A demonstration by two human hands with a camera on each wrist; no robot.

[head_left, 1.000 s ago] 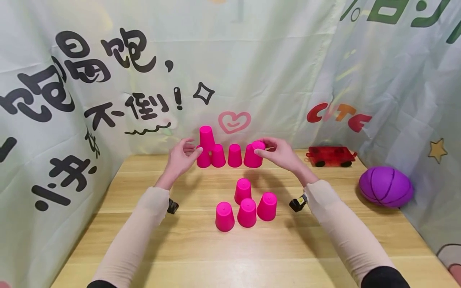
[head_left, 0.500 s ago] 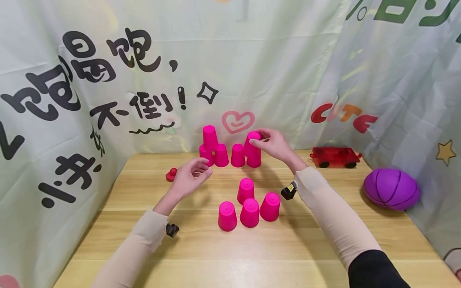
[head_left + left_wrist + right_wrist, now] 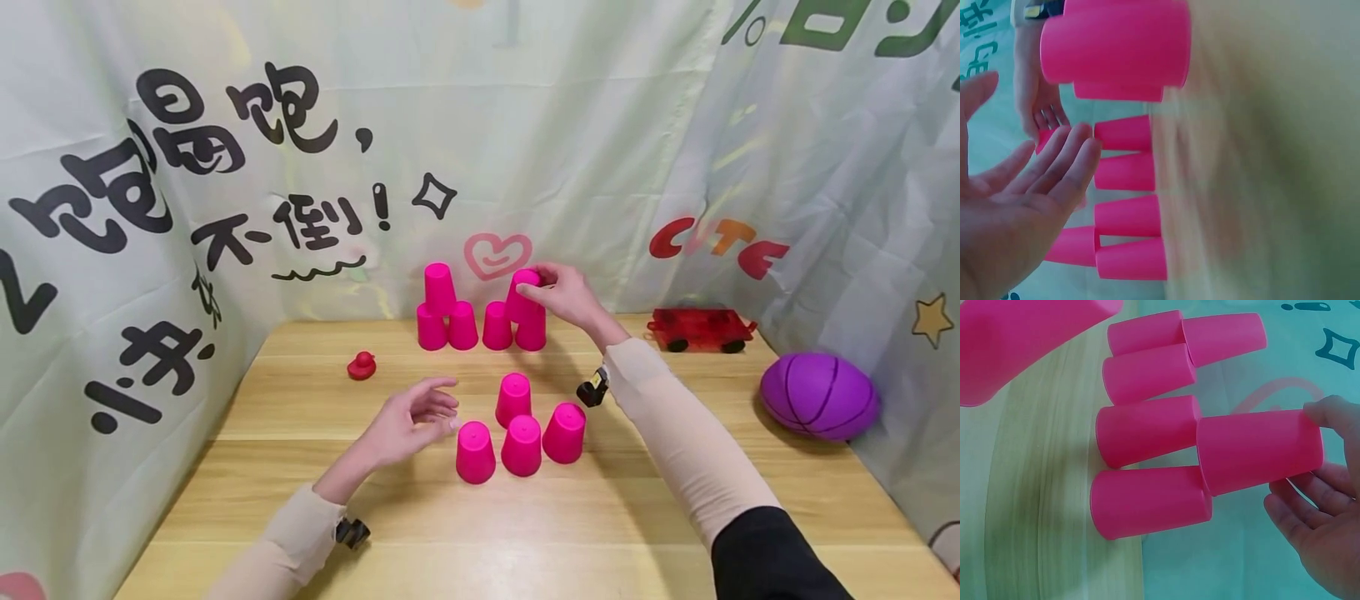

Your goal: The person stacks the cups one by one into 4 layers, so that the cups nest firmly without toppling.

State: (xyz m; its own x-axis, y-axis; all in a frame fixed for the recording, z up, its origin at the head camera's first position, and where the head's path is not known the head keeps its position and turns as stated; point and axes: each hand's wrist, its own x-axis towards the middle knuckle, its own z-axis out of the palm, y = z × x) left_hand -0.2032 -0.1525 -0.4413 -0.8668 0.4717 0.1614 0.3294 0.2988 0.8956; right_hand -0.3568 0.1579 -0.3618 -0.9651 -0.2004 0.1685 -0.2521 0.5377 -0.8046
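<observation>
My right hand [image 3: 572, 297] pinches an upside-down pink cup [image 3: 1260, 450] near its narrow end, thumb on one side and fingers on the other. That cup straddles the tops of two upside-down cups at the back of the table, its rim right at them. To its left, another pink cup [image 3: 439, 288] sits on a second pair. My left hand [image 3: 401, 423] hovers beside the front-left cup [image 3: 476, 454], fingers loosely extended and holding nothing. Behind and right of that cup stand a back cup [image 3: 513, 400], a middle cup [image 3: 521, 447] and a right cup [image 3: 564, 434].
A small red rubber duck [image 3: 362, 365] sits on the wooden table [image 3: 300, 417] at the left. At the back right is a red toy car [image 3: 701, 330], with a purple ball [image 3: 820, 395] near the right edge. A printed curtain [image 3: 585, 125] hangs behind the table.
My right hand has raised its cup from beside the back row onto the right pair. My left hand has left the left stack and come down towards the front cups, uncovering the duck.
</observation>
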